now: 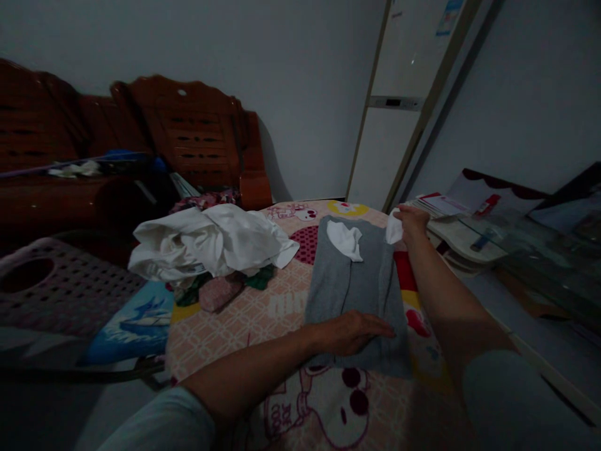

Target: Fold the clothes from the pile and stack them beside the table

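Note:
A grey sweater (pixel 360 282) with white ends lies folded long and narrow on the patterned cloth. My left hand (pixel 352 332) rests flat across its lower part, fingers stretched out to the right. At the far right corner of the sweater, my right hand (pixel 413 222) pinches a white cuff (pixel 394 228). Another white piece (pixel 346 240) lies crumpled on top of the sweater near its far left corner. The right hand's fingertips are partly hidden behind the cuff.
A crumpled white garment (pixel 211 241) lies left on the cloth (pixel 225 338), with a pink bundle (pixel 220 292) and green fabric beside it. A perforated plastic basket (pixel 70 288) and a wooden bench (pixel 188 138) stand further left. At right is a glass-topped surface (pixel 530 238).

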Tool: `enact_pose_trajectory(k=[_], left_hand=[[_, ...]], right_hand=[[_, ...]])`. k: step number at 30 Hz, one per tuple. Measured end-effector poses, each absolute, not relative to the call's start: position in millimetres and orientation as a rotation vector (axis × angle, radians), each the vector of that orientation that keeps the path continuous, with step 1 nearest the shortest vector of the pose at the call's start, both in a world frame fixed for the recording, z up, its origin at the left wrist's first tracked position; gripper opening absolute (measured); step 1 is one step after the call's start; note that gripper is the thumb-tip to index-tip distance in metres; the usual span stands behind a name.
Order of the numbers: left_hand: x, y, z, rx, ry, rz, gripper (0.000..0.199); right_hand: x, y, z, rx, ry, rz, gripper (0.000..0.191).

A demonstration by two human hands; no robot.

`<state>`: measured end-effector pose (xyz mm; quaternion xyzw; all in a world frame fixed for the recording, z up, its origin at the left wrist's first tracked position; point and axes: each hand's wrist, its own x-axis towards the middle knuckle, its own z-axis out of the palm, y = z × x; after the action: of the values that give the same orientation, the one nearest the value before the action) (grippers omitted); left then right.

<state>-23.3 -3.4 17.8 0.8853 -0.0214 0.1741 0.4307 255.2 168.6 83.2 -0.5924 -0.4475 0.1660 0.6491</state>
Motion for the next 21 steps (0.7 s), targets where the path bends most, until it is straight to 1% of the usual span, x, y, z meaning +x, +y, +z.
enact_pose_trajectory(k=[2,5,7,10,18,21], left_hand=[[-26,-5,19,2.188,-0.055,0.417,0.045],[-31,-5,18,2.163,-0.049,0.414,0.045],[-32,-5,16,2.149,-0.059,0.423,0.043],[-32,-4,15,2.129,-0.070,0.431,0.041],[-29,4,12,1.984,0.023,0.432,0.028],[-34,8,7,1.784,0.118,0.396,0.029]], right_hand=[[227,177,84,-1.346,-0.991,0.428,0.030],[192,174,78,-1.293,-1.083,0.695,0.036],[183,164,71,-1.291,-1.117,0.739,0.032],[193,144,58,-1.407,-1.089,0.675,0.025],[228,77,17,-1.831,-1.331,0.316,0.023],[225,57,8,-1.863,-1.418,0.341,0.026]])
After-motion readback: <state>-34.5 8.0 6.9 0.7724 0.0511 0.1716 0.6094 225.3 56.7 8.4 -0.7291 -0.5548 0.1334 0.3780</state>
